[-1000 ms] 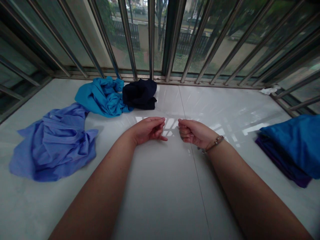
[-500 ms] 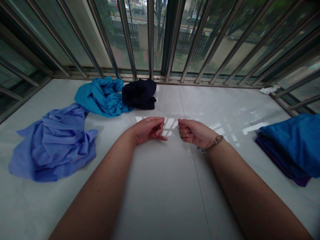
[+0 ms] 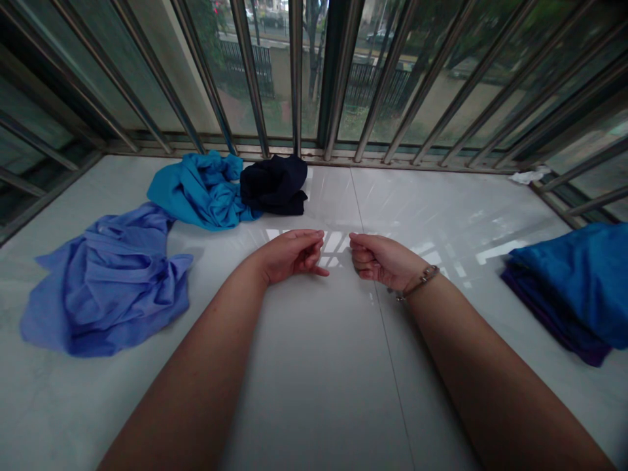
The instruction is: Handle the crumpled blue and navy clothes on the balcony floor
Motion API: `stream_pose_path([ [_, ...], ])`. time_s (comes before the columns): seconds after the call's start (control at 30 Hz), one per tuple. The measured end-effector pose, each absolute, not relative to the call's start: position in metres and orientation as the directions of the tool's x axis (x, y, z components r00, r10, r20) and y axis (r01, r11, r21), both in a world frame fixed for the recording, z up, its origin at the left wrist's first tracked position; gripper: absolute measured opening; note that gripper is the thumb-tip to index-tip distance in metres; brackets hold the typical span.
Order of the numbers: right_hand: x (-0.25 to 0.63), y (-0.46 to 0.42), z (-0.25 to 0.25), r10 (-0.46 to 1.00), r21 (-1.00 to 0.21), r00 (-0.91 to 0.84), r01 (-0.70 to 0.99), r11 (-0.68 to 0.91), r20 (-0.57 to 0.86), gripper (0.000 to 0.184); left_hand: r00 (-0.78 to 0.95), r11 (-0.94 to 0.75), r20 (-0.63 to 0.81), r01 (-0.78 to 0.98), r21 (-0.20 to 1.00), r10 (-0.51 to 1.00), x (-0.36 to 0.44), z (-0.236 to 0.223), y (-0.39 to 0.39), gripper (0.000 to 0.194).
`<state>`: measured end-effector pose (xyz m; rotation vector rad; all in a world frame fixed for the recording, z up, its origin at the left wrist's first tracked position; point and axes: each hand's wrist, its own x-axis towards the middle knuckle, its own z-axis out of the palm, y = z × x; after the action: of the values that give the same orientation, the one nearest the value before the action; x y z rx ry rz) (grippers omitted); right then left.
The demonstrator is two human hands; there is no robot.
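Here, open floor (image 3: 314, 366) separates the curled left hand (image 3: 297, 256), clenched right hand (image 3: 379, 261) and edge of navy cloth (image 3: 273, 185).

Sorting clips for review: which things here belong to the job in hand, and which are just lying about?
Likely the job's:
crumpled lavender cloth
teal cloth
navy cloth
folded cloth stack

Likely just lying about:
white scrap beside the bars

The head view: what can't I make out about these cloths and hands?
All in the head view:
Folded stack: far end cut off by the picture's right edge.
Lavender cloth: full outline hidden by its own folds.
Right hand: palm hidden by its curled fingers.
White scrap: too small to identify.
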<state>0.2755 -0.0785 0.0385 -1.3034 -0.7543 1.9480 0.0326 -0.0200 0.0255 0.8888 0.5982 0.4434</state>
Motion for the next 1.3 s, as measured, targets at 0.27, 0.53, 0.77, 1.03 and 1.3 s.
stream_pose_path([
  [0.27,0.2759,-0.0784,0.0384,0.783,-0.759,-0.283,-0.213,-0.615,-0.554,0.049,0.751,0.557,-0.296,-0.113,0.823,0.590,0.0322,0.0246,-0.0197,0.046],
  [0.53,0.2757,-0.0783,0.0375,0.787,-0.763,-0.286,-0.219,-0.609,-0.547,0.050,0.748,0.553,-0.298,-0.109,0.826,0.593,0.0328,0.0261,-0.0203,0.046],
  [0.77,0.2755,-0.0782,0.0385,0.786,-0.763,-0.276,-0.210,-0.611,-0.553,0.050,0.744,0.556,-0.298,-0.118,0.823,0.598,0.0325,0.0258,-0.0205,0.047],
  [1.03,0.2763,-0.0779,0.0368,0.791,-0.766,-0.286,-0.219,-0.604,-0.542,0.049,0.751,0.546,-0.296,-0.101,0.832,0.590,0.0326,0.0242,-0.0202,0.046],
  [1.3,0.2767,-0.0781,0.0356,0.788,-0.762,-0.290,-0.222,-0.608,-0.543,0.050,0.749,0.548,-0.297,-0.103,0.830,0.592,0.0326,0.0242,-0.0203,0.045],
])
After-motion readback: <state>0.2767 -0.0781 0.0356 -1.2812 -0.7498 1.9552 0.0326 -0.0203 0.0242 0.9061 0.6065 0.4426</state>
